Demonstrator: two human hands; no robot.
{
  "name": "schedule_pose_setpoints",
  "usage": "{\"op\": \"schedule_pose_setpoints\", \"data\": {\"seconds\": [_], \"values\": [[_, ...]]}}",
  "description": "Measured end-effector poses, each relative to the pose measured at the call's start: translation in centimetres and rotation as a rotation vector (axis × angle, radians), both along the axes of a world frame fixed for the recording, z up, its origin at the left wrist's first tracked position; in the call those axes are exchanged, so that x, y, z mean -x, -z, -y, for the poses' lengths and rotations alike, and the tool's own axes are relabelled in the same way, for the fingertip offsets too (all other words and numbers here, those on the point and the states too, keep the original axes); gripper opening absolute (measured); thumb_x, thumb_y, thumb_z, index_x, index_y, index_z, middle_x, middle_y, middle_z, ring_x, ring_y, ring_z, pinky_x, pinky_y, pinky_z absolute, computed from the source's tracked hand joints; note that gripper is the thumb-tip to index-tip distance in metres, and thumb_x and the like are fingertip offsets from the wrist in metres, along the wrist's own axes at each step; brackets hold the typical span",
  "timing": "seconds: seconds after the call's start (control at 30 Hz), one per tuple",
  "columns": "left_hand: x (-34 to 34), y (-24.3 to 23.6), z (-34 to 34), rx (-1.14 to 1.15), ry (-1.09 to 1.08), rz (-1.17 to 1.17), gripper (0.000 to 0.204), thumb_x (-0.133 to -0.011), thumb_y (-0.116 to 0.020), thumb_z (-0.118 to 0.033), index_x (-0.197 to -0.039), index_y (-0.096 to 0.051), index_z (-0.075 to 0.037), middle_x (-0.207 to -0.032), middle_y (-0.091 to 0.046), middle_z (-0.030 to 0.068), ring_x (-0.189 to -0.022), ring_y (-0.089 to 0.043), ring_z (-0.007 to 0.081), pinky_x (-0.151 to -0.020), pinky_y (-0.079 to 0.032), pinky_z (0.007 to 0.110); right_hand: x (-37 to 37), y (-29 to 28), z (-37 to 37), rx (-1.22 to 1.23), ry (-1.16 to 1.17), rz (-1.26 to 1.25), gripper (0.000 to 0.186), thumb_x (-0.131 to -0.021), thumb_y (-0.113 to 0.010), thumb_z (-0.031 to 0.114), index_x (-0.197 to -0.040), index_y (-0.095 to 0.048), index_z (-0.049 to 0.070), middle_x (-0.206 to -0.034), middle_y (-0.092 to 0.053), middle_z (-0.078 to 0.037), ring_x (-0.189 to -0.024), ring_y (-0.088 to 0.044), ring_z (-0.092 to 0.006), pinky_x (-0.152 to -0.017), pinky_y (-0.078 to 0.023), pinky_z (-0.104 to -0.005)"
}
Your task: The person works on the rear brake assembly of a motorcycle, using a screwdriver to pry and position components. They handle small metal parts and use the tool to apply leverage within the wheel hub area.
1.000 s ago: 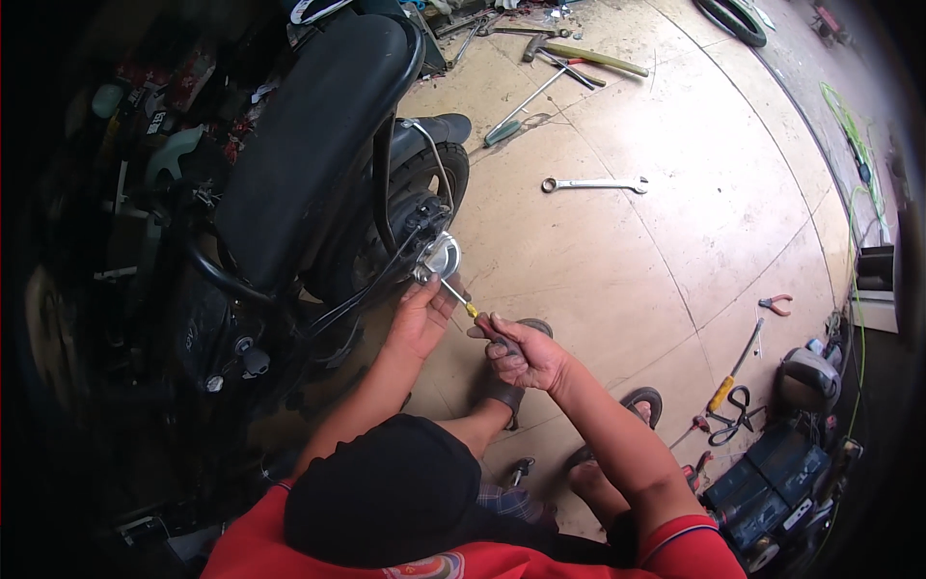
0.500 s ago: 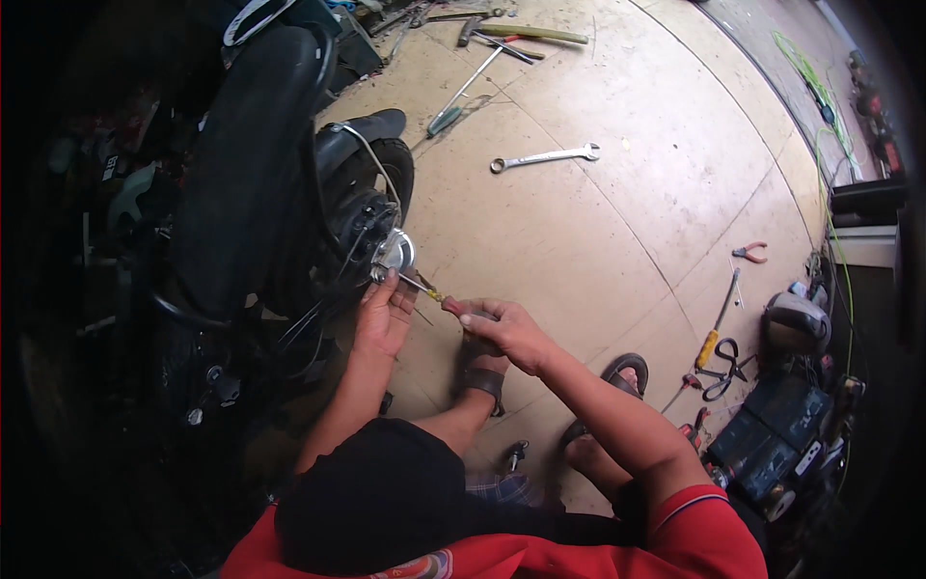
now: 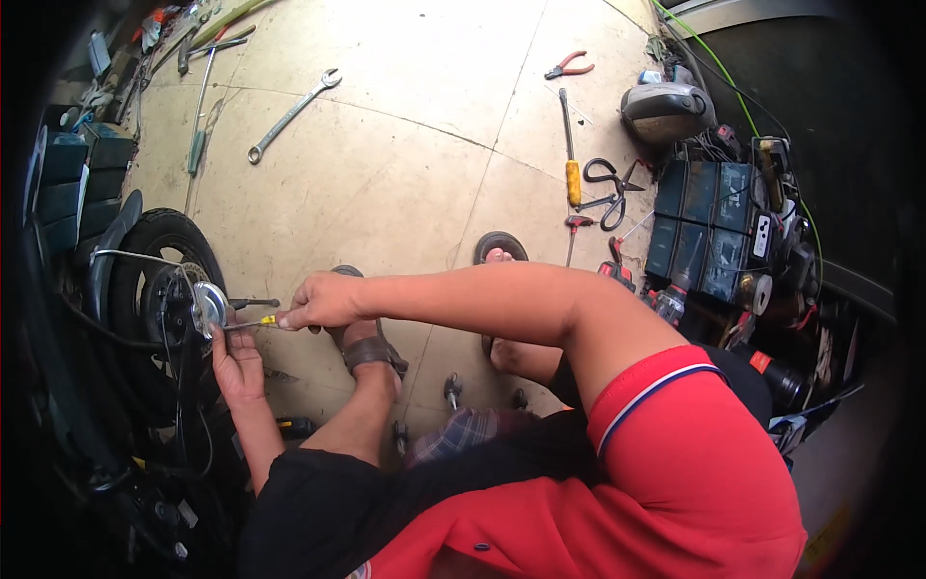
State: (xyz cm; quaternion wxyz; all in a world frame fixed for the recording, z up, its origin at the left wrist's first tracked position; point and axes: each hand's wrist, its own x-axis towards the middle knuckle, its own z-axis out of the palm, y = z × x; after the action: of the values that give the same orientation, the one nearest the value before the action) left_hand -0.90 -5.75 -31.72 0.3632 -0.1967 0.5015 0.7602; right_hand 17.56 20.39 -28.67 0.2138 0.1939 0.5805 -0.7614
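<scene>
My left hand (image 3: 239,367) is raised palm-up at the wheel hub, its thumb and fingers at the lower edge of a shiny round metal cover (image 3: 210,305). In my right hand (image 3: 326,299) is a screwdriver (image 3: 269,320) with a yellow collar and reddish handle, mostly hidden by the fingers. Its thin shaft runs left to the cover's lower edge, just above my left fingers; the exact tip contact is too small to tell. Behind the cover stands a motorbike wheel with a black tyre (image 3: 174,228).
On the tiled floor lie a combination wrench (image 3: 292,118), a green-handled screwdriver (image 3: 198,145), red-handled pliers (image 3: 570,66), a yellow-handled screwdriver (image 3: 573,179) and black scissors (image 3: 613,190). A dark toolbox (image 3: 699,207) and clutter line the right. My sandalled feet (image 3: 369,352) are near the wheel.
My view has swung right, so the wheel and hands now sit further left in it. The right hand still grips the screwdriver, and the left hand stays at the cover.
</scene>
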Motion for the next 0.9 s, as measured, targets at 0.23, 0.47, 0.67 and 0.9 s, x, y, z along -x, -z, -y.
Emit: {"op": "schedule_pose_setpoints", "data": {"seconds": [0.23,0.47,0.67,0.9], "values": [[-2.6,-2.0,0.2,0.05,0.119,0.09,0.049,-0.106,-0.061,-0.03,-0.145,-0.051,-0.001,-0.149,-0.056,0.0164,-0.142,-0.05,0.0293,-0.12,-0.04,0.043,-14.0,-2.8,-19.1,-0.474,-0.104,0.379,0.038,-0.095,-0.065,0.024,-0.116,-0.066,-0.008,-0.093,-0.07,-0.014,-0.081,-0.067,-0.0202,-0.075,-0.055,-0.0346],[-7.4,-2.0,-0.5,0.202,0.367,0.168,0.05,-0.105,-0.062,-0.03,-0.142,-0.053,0.002,-0.147,-0.058,0.0177,-0.138,-0.054,0.033,-0.116,-0.044,0.045,-29.8,2.5,-16.8,-0.845,0.506,0.756,0.038,-0.089,-0.071,0.03,-0.111,-0.069,0.0,-0.109,-0.072,-0.026,-0.11,-0.069,-0.0416,-0.095,-0.053,-0.0488],[-9.5,-6.6,0.0,0.375,0.603,0.082,0.044,-0.103,-0.066,-0.03,-0.137,-0.057,-0.004,-0.142,-0.062,0.014,-0.131,-0.06,0.0292,-0.111,-0.048,0.043,-34.1,7.2,-6.9,-0.914,0.959,0.772,0.035,-0.086,-0.073,0.019,-0.115,-0.066,0.002,-0.106,-0.073,-0.025,-0.106,-0.069,-0.0415,-0.094,-0.054,-0.0492],[-6.3,-3.1,8.7,0.417,0.701,0.216,0.048,-0.103,-0.067,-0.031,-0.14,-0.055,-0.004,-0.141,-0.061,0.0164,-0.123,-0.063,0.0312,-0.104,-0.053,0.045,-36.9,7.7,-2.0,-0.886,1.02,0.784,0.035,-0.088,-0.069,0.015,-0.12,-0.064,0.004,-0.111,-0.071,-0.022,-0.107,-0.068,-0.0403,-0.095,-0.053,-0.0487]]}}
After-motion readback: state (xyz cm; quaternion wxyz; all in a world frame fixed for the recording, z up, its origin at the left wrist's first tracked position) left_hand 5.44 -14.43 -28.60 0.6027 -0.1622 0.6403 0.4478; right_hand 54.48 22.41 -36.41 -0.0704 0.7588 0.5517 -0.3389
